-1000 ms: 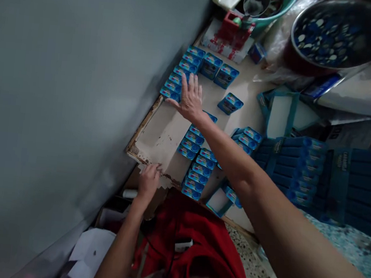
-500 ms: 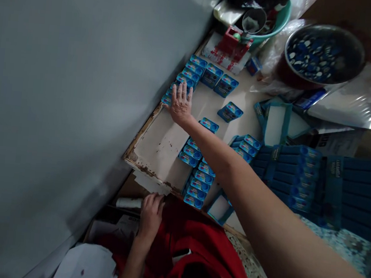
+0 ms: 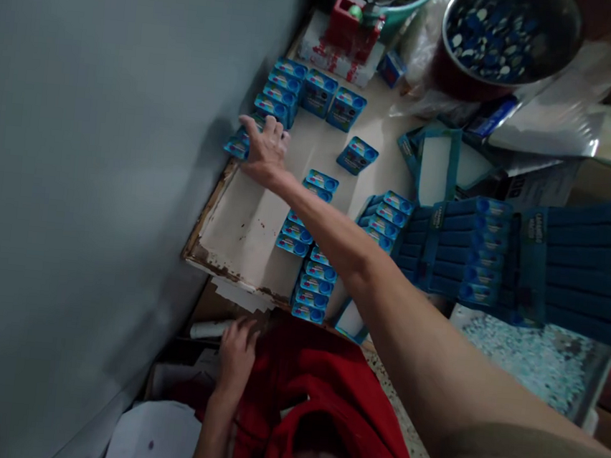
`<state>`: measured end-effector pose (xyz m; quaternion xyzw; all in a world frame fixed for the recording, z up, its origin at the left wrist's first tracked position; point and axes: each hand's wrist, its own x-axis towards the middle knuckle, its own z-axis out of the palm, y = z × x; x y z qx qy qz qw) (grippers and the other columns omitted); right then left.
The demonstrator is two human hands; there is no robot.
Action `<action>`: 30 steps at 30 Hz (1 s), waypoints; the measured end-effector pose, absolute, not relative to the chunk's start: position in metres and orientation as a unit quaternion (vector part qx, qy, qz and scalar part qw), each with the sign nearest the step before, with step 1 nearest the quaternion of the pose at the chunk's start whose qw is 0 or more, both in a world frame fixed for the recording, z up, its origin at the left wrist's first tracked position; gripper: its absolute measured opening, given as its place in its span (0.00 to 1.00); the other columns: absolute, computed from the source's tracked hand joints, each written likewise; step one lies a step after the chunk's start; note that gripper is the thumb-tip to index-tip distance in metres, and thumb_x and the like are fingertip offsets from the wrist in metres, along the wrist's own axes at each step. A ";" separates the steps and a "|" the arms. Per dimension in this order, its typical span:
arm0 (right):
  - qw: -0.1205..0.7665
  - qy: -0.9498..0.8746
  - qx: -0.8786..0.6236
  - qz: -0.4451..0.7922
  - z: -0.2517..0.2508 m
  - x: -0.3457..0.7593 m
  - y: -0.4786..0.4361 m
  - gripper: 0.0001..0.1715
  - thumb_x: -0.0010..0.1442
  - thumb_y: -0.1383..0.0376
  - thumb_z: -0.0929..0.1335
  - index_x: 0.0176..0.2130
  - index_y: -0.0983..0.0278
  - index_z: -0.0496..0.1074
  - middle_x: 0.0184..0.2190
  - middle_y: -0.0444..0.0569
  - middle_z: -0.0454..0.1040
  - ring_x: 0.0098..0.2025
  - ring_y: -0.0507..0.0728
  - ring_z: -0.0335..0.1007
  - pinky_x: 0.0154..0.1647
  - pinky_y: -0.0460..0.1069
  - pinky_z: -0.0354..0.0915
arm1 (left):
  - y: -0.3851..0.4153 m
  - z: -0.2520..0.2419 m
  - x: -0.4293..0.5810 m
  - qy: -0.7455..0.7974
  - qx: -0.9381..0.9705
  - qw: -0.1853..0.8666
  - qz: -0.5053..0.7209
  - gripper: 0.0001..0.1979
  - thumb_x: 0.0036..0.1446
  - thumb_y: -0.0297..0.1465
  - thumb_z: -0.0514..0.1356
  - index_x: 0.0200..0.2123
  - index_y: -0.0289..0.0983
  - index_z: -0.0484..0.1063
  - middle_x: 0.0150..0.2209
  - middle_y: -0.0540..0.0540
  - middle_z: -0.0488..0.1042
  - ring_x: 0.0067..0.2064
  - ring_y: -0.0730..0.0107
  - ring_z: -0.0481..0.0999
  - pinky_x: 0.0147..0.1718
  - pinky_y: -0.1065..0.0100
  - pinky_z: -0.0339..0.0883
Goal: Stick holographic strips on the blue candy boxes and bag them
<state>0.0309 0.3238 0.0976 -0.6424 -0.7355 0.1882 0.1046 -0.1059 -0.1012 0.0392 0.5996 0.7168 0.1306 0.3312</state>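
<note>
Several small blue printed packs (image 3: 280,95) stand in a row along the wall side of the table. My right hand (image 3: 264,149) is bent over the near part of this row, thumb on the wall side and fingers curled over the other side, closed on some packs it partly hides. Two more blue packs (image 3: 331,100) stand beside the row, and a single pack (image 3: 357,155) stands apart. Under my right forearm are further rows of packs (image 3: 313,287). My left hand (image 3: 237,352) rests below the table's near edge with loosely spread fingers, holding nothing visible.
A grey wall (image 3: 104,130) borders the left. A red tape dispenser (image 3: 354,28) and a metal pot of small blue and white pieces (image 3: 510,40) stand at the back. Bundled blue boxes (image 3: 466,248), a tray of pale bits (image 3: 525,358) and plastic bags (image 3: 554,116) occupy the right.
My right hand has gone from lying flat with straight fingers over the row to bent fingers with the thumb apart. The view has shifted; my left hand stays near the table edge.
</note>
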 end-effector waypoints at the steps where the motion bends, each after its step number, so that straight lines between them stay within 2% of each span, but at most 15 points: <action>1: 0.126 -0.740 -0.632 0.190 0.114 0.038 0.297 0.46 0.65 0.56 0.71 0.74 0.61 0.55 0.70 0.61 0.52 0.73 0.74 0.48 0.71 0.74 0.47 | -0.094 0.049 -0.109 0.729 0.576 0.343 0.143 0.13 0.65 0.39 0.59 0.44 0.41 0.81 0.48 0.37 0.82 0.52 0.47 0.80 0.56 0.45 0.74; 3: 0.179 -0.748 -0.611 0.186 0.147 0.057 0.229 0.47 0.63 0.55 0.72 0.75 0.57 0.55 0.71 0.59 0.51 0.74 0.72 0.45 0.73 0.71 0.48 | -0.077 0.074 -0.112 0.761 0.499 0.375 0.177 0.16 0.64 0.45 0.60 0.44 0.40 0.80 0.48 0.38 0.83 0.51 0.49 0.81 0.55 0.48 0.75; 5: 0.198 -0.758 -0.581 0.221 0.173 0.081 0.147 0.48 0.61 0.52 0.73 0.74 0.53 0.58 0.71 0.57 0.52 0.74 0.73 0.46 0.72 0.70 0.51 | -0.060 0.105 -0.110 0.772 0.412 0.440 0.201 0.23 0.64 0.51 0.60 0.49 0.38 0.78 0.49 0.39 0.83 0.50 0.53 0.83 0.53 0.53 0.77; 8: 0.233 -0.748 -0.558 0.272 0.191 0.123 0.021 0.43 0.57 0.46 0.73 0.69 0.47 0.66 0.68 0.55 0.56 0.72 0.73 0.53 0.70 0.70 0.57 | -0.046 0.150 -0.094 0.731 0.351 0.556 0.182 0.32 0.63 0.58 0.58 0.54 0.36 0.76 0.50 0.38 0.83 0.49 0.55 0.84 0.49 0.57 0.79; 10: 0.234 -0.725 -0.589 0.268 0.187 0.153 -0.050 0.41 0.55 0.48 0.74 0.66 0.43 0.69 0.67 0.54 0.58 0.68 0.74 0.58 0.67 0.72 0.61 | -0.048 0.168 -0.073 0.693 0.350 0.610 0.156 0.36 0.62 0.60 0.58 0.55 0.35 0.76 0.51 0.36 0.83 0.50 0.54 0.84 0.51 0.56 0.79; 12: 0.218 -0.703 -0.637 0.229 0.172 0.181 -0.103 0.41 0.54 0.51 0.75 0.65 0.42 0.70 0.67 0.54 0.59 0.67 0.75 0.60 0.64 0.73 0.63 | -0.055 0.173 -0.045 0.640 0.368 0.662 0.131 0.35 0.63 0.58 0.58 0.58 0.34 0.76 0.55 0.35 0.81 0.54 0.53 0.83 0.57 0.53 0.76; 15: 0.193 -0.699 -0.670 0.160 0.138 0.216 -0.148 0.39 0.56 0.53 0.75 0.65 0.45 0.72 0.66 0.58 0.60 0.65 0.75 0.62 0.63 0.73 0.64 | -0.066 0.160 0.003 0.521 0.447 0.722 0.085 0.32 0.64 0.49 0.61 0.64 0.37 0.72 0.64 0.35 0.75 0.64 0.52 0.77 0.65 0.51 0.69; 18: 0.187 -0.708 -0.676 0.082 0.103 0.237 -0.162 0.34 0.60 0.54 0.74 0.64 0.48 0.73 0.65 0.59 0.61 0.66 0.74 0.60 0.63 0.70 0.63 | -0.070 0.137 0.044 0.448 0.541 0.711 0.048 0.39 0.56 0.37 0.70 0.69 0.38 0.66 0.70 0.36 0.68 0.70 0.51 0.69 0.71 0.49 0.61; 20: 0.185 -0.711 -0.678 0.038 0.084 0.244 -0.163 0.32 0.62 0.53 0.73 0.64 0.51 0.74 0.65 0.60 0.61 0.68 0.74 0.58 0.65 0.69 0.61 | -0.071 0.121 0.063 0.439 0.580 0.685 0.047 0.44 0.52 0.31 0.72 0.71 0.38 0.63 0.72 0.37 0.65 0.72 0.51 0.66 0.73 0.49 0.57; 23: 0.161 -0.721 -0.674 0.013 0.064 0.250 -0.164 0.29 0.64 0.57 0.71 0.64 0.49 0.74 0.65 0.58 0.63 0.69 0.71 0.57 0.68 0.66 0.58 | -0.076 0.099 0.076 0.452 0.594 0.661 0.082 0.44 0.53 0.25 0.69 0.73 0.39 0.60 0.72 0.38 0.65 0.72 0.53 0.67 0.73 0.49 0.58; 26: 0.155 -0.728 -0.667 0.001 0.053 0.254 -0.169 0.29 0.65 0.63 0.71 0.64 0.46 0.74 0.65 0.55 0.65 0.70 0.68 0.58 0.69 0.64 0.57 | -0.086 0.080 0.079 0.465 0.585 0.655 0.114 0.37 0.56 0.23 0.64 0.70 0.41 0.65 0.68 0.40 0.71 0.68 0.55 0.71 0.71 0.49 0.63; 30: 0.174 -0.730 -0.661 -0.025 0.040 0.256 -0.176 0.29 0.67 0.64 0.71 0.64 0.45 0.73 0.65 0.56 0.66 0.70 0.67 0.58 0.69 0.63 0.58 | -0.097 0.060 0.079 0.472 0.577 0.651 0.143 0.34 0.57 0.22 0.64 0.67 0.42 0.68 0.65 0.42 0.74 0.65 0.56 0.75 0.69 0.51 0.66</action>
